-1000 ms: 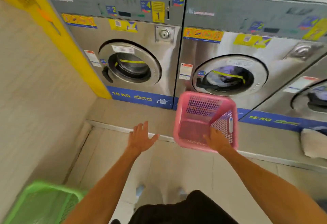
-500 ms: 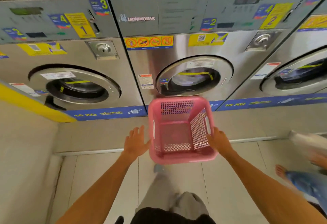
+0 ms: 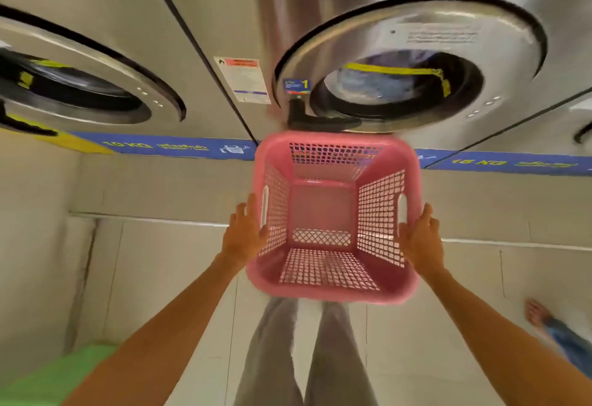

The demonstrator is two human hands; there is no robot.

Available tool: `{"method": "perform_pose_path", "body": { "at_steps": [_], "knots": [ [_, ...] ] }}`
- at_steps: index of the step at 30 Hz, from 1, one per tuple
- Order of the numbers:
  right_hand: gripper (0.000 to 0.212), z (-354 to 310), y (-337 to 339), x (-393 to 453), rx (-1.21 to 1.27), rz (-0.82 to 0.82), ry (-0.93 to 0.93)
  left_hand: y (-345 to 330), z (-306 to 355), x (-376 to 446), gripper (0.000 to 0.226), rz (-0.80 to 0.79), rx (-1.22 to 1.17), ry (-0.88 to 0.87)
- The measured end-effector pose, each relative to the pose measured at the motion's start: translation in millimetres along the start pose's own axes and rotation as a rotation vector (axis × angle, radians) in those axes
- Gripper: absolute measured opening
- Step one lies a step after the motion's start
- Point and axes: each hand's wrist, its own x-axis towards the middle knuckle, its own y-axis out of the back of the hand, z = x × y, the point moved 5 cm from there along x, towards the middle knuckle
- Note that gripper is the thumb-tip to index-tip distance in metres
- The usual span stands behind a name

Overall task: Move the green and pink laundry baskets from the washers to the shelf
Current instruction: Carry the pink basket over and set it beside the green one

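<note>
An empty pink laundry basket (image 3: 323, 207) hangs in front of me, just below the round door of the middle washer (image 3: 410, 62). My left hand (image 3: 244, 234) presses flat against its left wall by the handle slot. My right hand (image 3: 420, 240) presses against the right wall below the other slot. Both hands clamp the basket between them. A green basket (image 3: 54, 376) shows partly at the bottom left corner, on the floor by the wall.
Steel washers fill the upper view, another washer (image 3: 80, 85) on the left. They stand on a raised tiled step (image 3: 160, 213). A beige wall (image 3: 28, 245) closes the left side. Another person's bare foot (image 3: 538, 312) and jeans leg are at the right edge.
My left hand has come onto the basket's left side, so both hands hold it. The view has moved closer to the washers and tilted down; the green basket is back in view.
</note>
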Motion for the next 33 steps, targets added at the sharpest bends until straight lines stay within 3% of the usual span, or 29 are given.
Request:
{"method": "perform_pose_path", "body": {
  "at_steps": [4, 8, 15, 19, 27, 33],
  "knots": [
    [0.061, 13, -19, 25, -0.061, 0.115, 0.088, -20, 0, 24, 0.078, 0.199, -0.151, -0.091],
    [0.059, 22, -32, 39, -0.081, 0.167, 0.208, -28, -9, 40, 0.065, 0.338, -0.279, -0.071],
    [0.058, -15, -42, 4, -0.096, 0.14, 0.35, -33, -62, -15, 0.061, 0.433, -0.302, 0.125],
    [0.057, -74, -66, -22, -0.175, 0.065, 0.461, -26, -127, -74, 0.061, 0.494, -0.323, 0.277],
    [0.062, -241, -167, -119, -0.303, -0.116, 0.881, -15, -282, -207, 0.063, 0.667, -0.443, 0.63],
    [0.069, -354, -262, -204, -0.411, -0.145, 1.203, -21, -385, -290, 0.077, 0.721, -0.544, 0.746]
  ]
}}
